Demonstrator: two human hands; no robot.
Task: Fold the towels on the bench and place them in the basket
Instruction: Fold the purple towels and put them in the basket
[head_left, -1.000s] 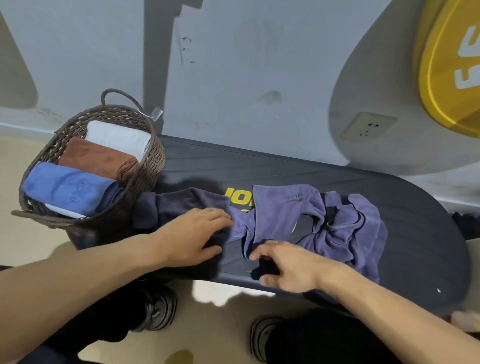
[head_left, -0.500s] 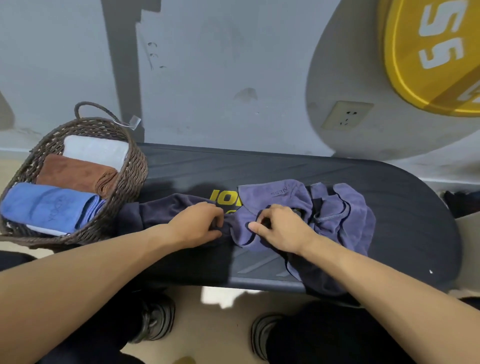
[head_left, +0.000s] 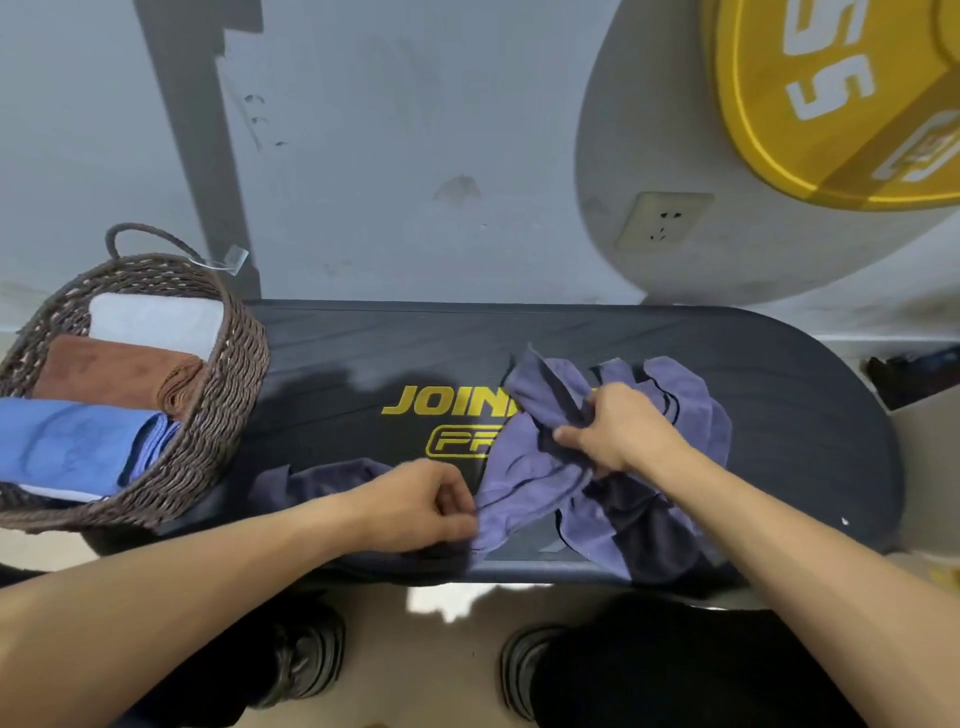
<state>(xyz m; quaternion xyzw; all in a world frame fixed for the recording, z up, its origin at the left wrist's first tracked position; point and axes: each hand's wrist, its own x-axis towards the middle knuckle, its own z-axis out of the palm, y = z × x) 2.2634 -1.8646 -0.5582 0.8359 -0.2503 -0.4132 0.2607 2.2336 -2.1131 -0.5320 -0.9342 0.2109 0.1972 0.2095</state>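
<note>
A crumpled purple towel (head_left: 535, 467) lies on the right half of the black bench (head_left: 363, 353). My right hand (head_left: 618, 431) grips a bunch of it near the middle. My left hand (head_left: 421, 504) pinches its left edge at the front of the bench. A darker navy towel (head_left: 322, 475) lies under my left wrist and trails towards the basket. The woven brown basket (head_left: 228, 395) stands on the bench's left end and holds folded blue (head_left: 67, 441), brown (head_left: 104, 371) and white (head_left: 156, 322) towels.
A grey wall rises right behind the bench, with a socket (head_left: 660, 221) on it. A yellow weight plate (head_left: 831, 93) leans at the upper right. My two black shoes (head_left: 306, 654) stand on the floor in front of the bench.
My right hand has moved right and further back, pulling purple towel with it. My left hand slid forward and right to the towel's left edge. The yellow lettering on the bench is now uncovered.
</note>
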